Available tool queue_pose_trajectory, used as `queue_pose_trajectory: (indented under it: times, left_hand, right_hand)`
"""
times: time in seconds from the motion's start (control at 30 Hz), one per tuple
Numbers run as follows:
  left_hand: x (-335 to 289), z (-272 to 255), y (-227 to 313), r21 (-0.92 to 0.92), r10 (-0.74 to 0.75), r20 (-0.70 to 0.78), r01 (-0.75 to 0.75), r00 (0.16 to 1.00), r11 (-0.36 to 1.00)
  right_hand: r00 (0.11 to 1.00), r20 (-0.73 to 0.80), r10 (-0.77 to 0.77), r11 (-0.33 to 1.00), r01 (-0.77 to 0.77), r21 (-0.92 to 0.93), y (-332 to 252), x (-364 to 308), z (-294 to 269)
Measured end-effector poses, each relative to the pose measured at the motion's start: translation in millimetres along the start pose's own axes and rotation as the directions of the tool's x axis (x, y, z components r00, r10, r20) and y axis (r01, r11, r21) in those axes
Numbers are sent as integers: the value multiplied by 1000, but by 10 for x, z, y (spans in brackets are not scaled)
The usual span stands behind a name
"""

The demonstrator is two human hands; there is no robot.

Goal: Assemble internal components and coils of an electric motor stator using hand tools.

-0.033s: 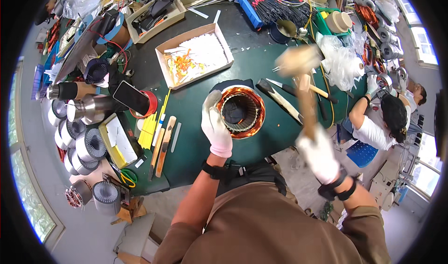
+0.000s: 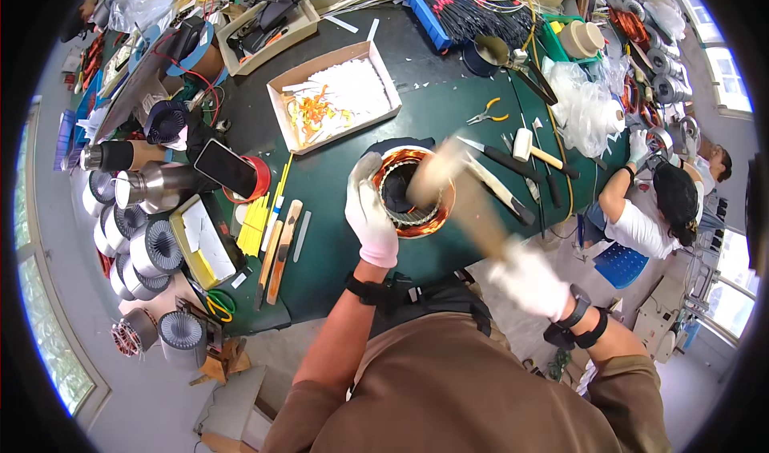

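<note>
A motor stator with copper windings round its rim stands on the green table in front of me, its slotted bore facing up. White-gloved, my left hand grips the stator's left side, fingers over the rim. My right hand, also gloved, is closed on the handle of a wooden mallet. Motion blurs the mallet, and its head lies across the right part of the bore and windings. Whether the head touches the stator, I cannot tell. Dark cloth shows behind the stator.
Beyond the stator is a carton of white and orange scraps. Pliers, a white-headed mallet and a knife lie to the right. Wooden sticks and a phone are at left. A co-worker sits far right.
My right hand has swung the mallet leftward and down, from over the tools at right to over the stator. My left hand stays on the stator.
</note>
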State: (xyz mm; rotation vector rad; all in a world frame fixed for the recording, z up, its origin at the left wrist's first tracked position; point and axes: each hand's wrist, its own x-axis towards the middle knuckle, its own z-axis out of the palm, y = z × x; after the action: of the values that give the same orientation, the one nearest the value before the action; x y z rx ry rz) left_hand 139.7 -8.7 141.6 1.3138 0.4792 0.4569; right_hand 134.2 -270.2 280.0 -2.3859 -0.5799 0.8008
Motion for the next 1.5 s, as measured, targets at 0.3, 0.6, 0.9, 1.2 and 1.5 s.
queue_pose_trajectory:
  times: [0.3, 0.6, 0.9, 1.2, 1.5]
  left_hand:
    - [-117, -16, 41, 161, 13, -49, -5, 999, 987]
    - [-251, -21, 213, 276, 34, -56, -18, 998, 961]
    - [-163, 9, 181, 298, 78, 25, -82, 997, 951]
    - [-87, -62, 42, 436, 141, 182, -208, 973, 876]
    - [-32, -104, 89, 555, 294, 330, -436, 897, 709]
  right_hand:
    - [890, -144, 432, 736, -256, 627, -558, 257, -729]
    - [969, -1, 248, 894, -229, 385, -255, 194, -861]
    - [977, 211, 42, 999, -34, -40, -178, 135, -724]
    - [985, 175, 13, 892, 68, -447, 12, 57, -515]
    - [994, 99, 46, 882, 6, -471, 249, -132, -288]
